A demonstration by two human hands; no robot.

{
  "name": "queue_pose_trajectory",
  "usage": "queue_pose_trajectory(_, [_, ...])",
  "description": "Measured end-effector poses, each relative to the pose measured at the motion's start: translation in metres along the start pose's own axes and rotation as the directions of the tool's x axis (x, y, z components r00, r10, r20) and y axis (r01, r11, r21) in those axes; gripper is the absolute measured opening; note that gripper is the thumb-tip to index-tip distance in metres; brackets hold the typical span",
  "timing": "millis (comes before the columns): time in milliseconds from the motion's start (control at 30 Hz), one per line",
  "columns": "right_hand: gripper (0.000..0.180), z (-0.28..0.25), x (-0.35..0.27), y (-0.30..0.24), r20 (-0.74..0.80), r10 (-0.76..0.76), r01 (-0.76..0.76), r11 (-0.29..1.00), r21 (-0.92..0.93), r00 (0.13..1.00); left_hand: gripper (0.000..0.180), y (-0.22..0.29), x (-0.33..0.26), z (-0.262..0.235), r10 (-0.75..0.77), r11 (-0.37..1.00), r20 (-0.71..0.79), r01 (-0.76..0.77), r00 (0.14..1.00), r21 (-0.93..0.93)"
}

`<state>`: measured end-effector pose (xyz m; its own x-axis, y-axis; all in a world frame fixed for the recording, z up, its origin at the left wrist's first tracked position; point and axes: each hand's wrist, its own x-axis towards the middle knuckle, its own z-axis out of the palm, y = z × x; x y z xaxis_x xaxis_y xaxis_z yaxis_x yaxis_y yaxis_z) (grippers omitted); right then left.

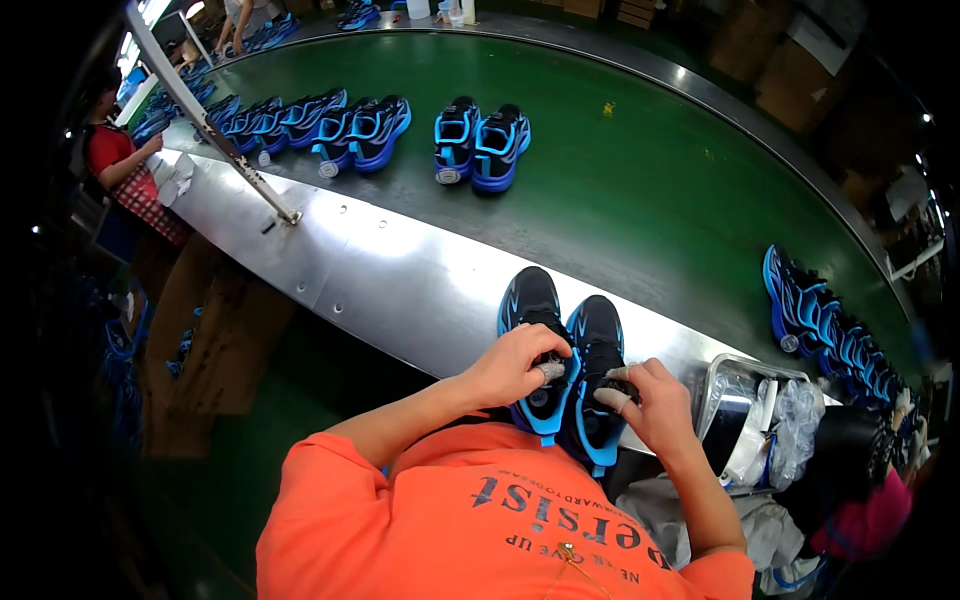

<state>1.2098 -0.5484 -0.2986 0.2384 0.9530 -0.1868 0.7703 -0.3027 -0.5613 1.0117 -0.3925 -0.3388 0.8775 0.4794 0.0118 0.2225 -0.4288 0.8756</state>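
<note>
A pair of black and blue sneakers stands side by side on the shiny metal ledge [380, 270] right in front of me. My left hand [520, 365] is closed on the collar of the left sneaker [530, 310], with a taped fingertip at its opening. My right hand [650, 395] grips the collar of the right sneaker [598, 335]; its fingertips also wear tape. My orange shirt fills the lower middle of the view.
A green conveyor belt [640, 190] curves behind the ledge, carrying another sneaker pair [480, 145], a row of pairs [320, 125] at far left and more sneakers [820, 320] at right. A clear bin [750, 415] with plastic bags sits right. A person in red [120, 165] stands left.
</note>
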Motion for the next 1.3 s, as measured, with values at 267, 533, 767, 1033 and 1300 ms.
queue_pose_trajectory(267, [0.034,0.003,0.007,-0.001,0.05,-0.123,0.115,0.984,0.135,0.991,0.031,0.0,0.001,-0.001,0.045,0.997,0.028,-0.044,0.999,-0.061])
queue_pose_trajectory(533, [0.029,-0.001,0.006,0.009,0.026,-0.139,0.132,0.976,0.175,0.99,0.031,0.002,0.007,0.005,0.141,0.99,0.007,-0.141,0.99,0.024])
queue_pose_trajectory(767, [0.029,-0.012,0.011,0.024,0.127,-0.256,0.196,0.912,0.36,0.958,0.035,0.017,0.004,0.013,-0.04,0.989,-0.131,0.058,0.991,0.135])
queue_pose_trajectory(1033, [0.032,-0.003,0.006,0.034,0.099,-0.218,0.176,0.929,0.326,0.971,0.035,0.012,0.001,0.017,-0.052,0.997,-0.071,0.055,0.996,0.046])
queue_pose_trajectory(1300, [0.037,0.002,0.0,0.032,0.008,-0.199,0.188,0.938,0.291,0.98,0.039,0.015,0.002,0.016,-0.018,0.996,-0.032,0.021,0.999,0.087])
